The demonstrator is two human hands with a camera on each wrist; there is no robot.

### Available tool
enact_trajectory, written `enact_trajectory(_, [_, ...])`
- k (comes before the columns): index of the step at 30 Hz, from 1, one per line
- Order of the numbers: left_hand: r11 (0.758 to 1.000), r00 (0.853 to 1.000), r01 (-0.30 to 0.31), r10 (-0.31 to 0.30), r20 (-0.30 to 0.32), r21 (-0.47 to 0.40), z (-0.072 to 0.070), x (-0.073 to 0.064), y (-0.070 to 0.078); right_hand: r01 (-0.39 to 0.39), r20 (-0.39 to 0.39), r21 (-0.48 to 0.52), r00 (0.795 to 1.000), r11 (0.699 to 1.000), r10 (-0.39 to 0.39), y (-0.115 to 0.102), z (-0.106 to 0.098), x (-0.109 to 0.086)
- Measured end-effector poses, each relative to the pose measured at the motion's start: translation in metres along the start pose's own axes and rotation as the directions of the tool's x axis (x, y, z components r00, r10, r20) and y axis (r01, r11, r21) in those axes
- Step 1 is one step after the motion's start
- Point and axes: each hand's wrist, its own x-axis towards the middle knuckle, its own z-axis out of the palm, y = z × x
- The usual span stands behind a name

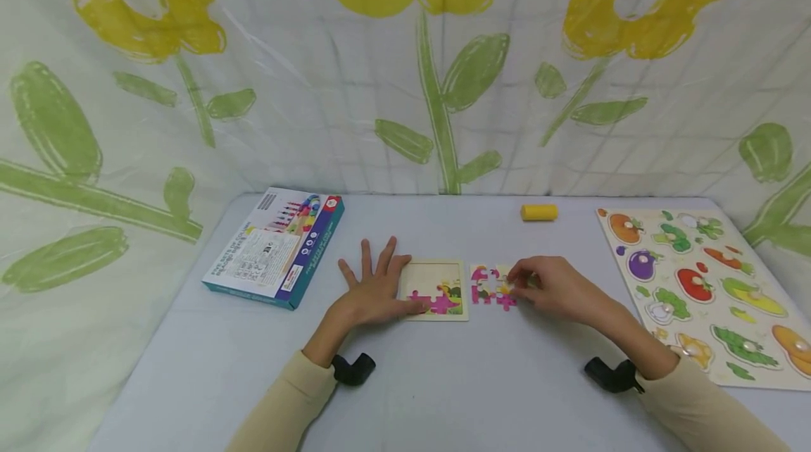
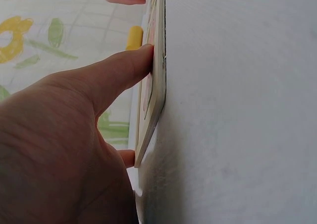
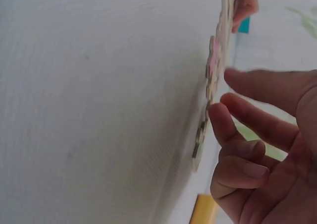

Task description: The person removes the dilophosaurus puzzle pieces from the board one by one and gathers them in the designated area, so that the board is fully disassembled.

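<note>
A small wooden puzzle tray lies flat on the table, with pink and green pieces fitted along its lower part. My left hand is spread at the tray's left side, its thumb resting on the lower edge and pieces. Just right of the tray lie several loose jigsaw pieces, pink with pale areas. Over their right side is my right hand, fingers bent. In the right wrist view, its thumb and fingertips stand apart beside the pieces' edges, with no piece visible between them.
A boxed game lies at the left. A yellow cylinder rests near the back edge. On the right is a large vegetable and fruit peg board. A flower-printed curtain hangs behind the table.
</note>
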Motion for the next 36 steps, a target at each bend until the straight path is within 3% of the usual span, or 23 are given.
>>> enact_trajectory(9, [1.0, 1.0, 0.003, -0.003, 0.009, 0.016, -0.002, -0.002, 0.002, -0.012, 0.056, -0.015, 0.998, 1.0, 0.013, 0.001, -0.001, -0.003])
enact_trajectory(30, [0.999, 1.0, -0.028, 0.027, -0.016, -0.027, -0.002, -0.003, 0.002, 0.012, 0.047, 0.004, 0.999, 1.0, -0.012, 0.0, -0.004, -0.002])
enact_trajectory(36, [1.0, 0.999, -0.028, 0.028, -0.027, -0.011, 0.004, 0.001, -0.003, 0.06, 0.036, 0.026, 0.997, 0.998, -0.061, -0.01, -0.002, 0.004])
